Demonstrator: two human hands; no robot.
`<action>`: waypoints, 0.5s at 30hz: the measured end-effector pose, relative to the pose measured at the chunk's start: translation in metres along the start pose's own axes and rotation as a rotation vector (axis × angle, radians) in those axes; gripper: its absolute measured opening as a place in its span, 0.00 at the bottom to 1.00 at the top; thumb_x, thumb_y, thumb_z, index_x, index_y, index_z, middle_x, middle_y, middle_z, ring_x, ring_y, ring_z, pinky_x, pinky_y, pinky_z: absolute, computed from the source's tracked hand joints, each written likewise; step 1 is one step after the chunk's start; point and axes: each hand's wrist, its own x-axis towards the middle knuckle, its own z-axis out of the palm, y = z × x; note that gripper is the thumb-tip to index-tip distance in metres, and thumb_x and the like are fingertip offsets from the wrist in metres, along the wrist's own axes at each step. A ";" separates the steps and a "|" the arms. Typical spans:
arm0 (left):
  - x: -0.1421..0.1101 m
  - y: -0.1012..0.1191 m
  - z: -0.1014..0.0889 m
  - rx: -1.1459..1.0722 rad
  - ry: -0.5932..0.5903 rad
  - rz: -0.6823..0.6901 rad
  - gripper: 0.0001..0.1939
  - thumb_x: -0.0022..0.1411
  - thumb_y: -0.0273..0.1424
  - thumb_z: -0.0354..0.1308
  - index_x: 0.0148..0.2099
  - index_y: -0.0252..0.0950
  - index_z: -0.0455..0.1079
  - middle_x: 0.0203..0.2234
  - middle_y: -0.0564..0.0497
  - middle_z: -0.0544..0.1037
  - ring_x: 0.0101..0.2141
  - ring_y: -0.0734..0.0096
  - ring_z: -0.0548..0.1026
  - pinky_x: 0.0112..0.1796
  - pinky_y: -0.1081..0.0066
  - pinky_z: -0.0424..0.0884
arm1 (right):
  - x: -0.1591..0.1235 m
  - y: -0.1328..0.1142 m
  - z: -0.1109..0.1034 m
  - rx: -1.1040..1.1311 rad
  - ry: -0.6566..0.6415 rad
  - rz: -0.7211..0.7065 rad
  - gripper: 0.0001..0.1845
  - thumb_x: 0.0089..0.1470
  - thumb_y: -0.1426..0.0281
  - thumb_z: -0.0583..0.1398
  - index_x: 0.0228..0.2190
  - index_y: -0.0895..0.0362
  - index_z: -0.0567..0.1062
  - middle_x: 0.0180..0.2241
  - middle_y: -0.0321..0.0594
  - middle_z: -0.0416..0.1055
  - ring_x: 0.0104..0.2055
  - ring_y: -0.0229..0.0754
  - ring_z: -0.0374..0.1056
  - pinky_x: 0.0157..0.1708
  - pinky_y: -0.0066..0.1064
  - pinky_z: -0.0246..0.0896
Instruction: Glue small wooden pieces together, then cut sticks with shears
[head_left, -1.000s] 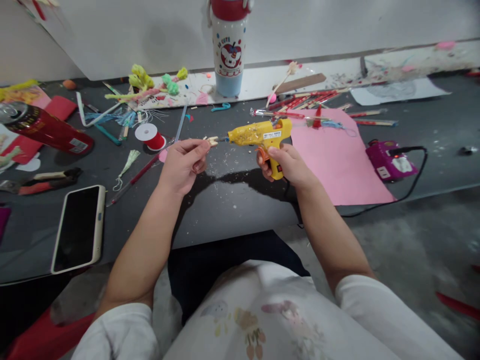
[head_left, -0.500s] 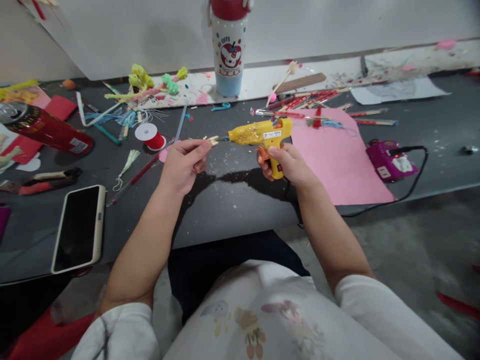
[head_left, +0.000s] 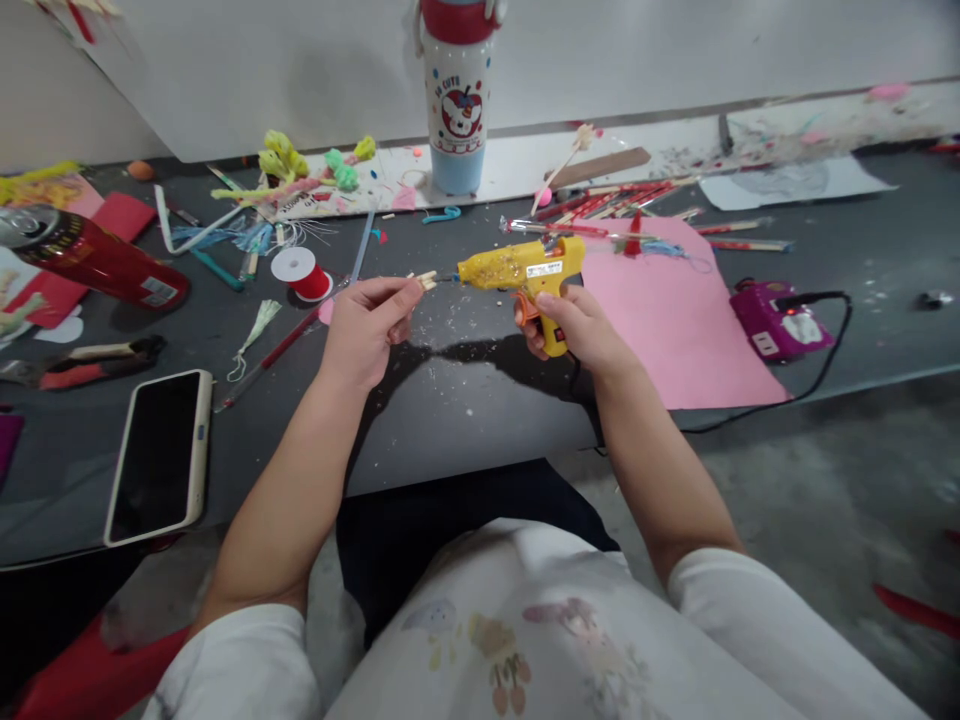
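My right hand point(head_left: 566, 320) is wrapped round the handle of a yellow hot glue gun point(head_left: 517, 264), with fingers at its orange trigger. The gun's nozzle points left. My left hand point(head_left: 375, 325) pinches a few short pale wooden sticks point(head_left: 427, 280) between thumb and fingertips. Their tips lie right at the nozzle; whether they touch it I cannot tell. To the left of that hand stands a spool of red thread point(head_left: 304, 273). A pink sheet point(head_left: 660, 320) lies on the table beside my right hand.
A water bottle point(head_left: 459, 110) stands at the back. Thin sticks point(head_left: 607, 200) lie behind the gun. On the right, a purple power socket point(head_left: 780, 320) has a black cable. A phone point(head_left: 159, 455), pliers point(head_left: 82, 362) and a tilted red can point(head_left: 97, 258) are on the left.
Almost nothing differs. Both hands, the glue gun and the sticks keep nearly the same place, and the view has shifted very slightly.
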 end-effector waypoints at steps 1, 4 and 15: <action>0.000 -0.001 0.000 0.013 0.021 0.006 0.05 0.52 0.30 0.70 0.27 0.38 0.77 0.15 0.58 0.65 0.14 0.85 0.55 0.17 0.75 0.50 | 0.000 0.000 0.000 -0.004 0.002 0.001 0.25 0.49 0.48 0.65 0.25 0.59 0.74 0.18 0.32 0.65 0.16 0.30 0.62 0.13 0.22 0.57; 0.001 -0.003 0.000 0.045 0.051 0.023 0.04 0.53 0.30 0.69 0.29 0.39 0.78 0.17 0.58 0.66 0.15 0.85 0.55 0.17 0.75 0.50 | 0.000 0.001 -0.001 -0.005 0.007 -0.011 0.25 0.49 0.48 0.65 0.26 0.59 0.74 0.19 0.32 0.65 0.16 0.30 0.61 0.13 0.22 0.57; 0.005 -0.014 -0.004 0.126 0.009 0.120 0.06 0.49 0.34 0.71 0.31 0.39 0.81 0.15 0.57 0.67 0.16 0.84 0.57 0.17 0.78 0.50 | -0.001 0.004 -0.004 -0.021 -0.004 -0.017 0.24 0.50 0.50 0.66 0.31 0.60 0.77 0.20 0.31 0.64 0.17 0.29 0.60 0.13 0.22 0.57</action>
